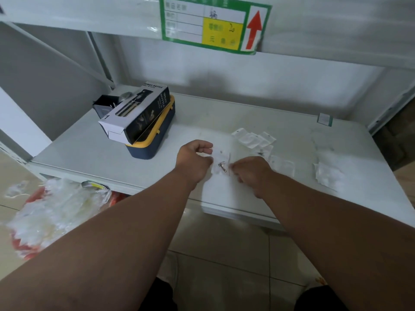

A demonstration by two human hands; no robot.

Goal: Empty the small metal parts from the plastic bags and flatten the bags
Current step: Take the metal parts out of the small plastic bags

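Both hands, left [195, 161] and right [251, 173], are pinching one bag [221, 163]; tipping it should drop the metal part [221, 166] onto the desk [224, 117].

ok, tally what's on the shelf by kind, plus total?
Held plastic bag with metal part inside: 1
Loose small bags: count unclear, blurred; clusters at and
Spray bottle box: 1
Blue and yellow case: 1
Total countable: 3, plus loose bags
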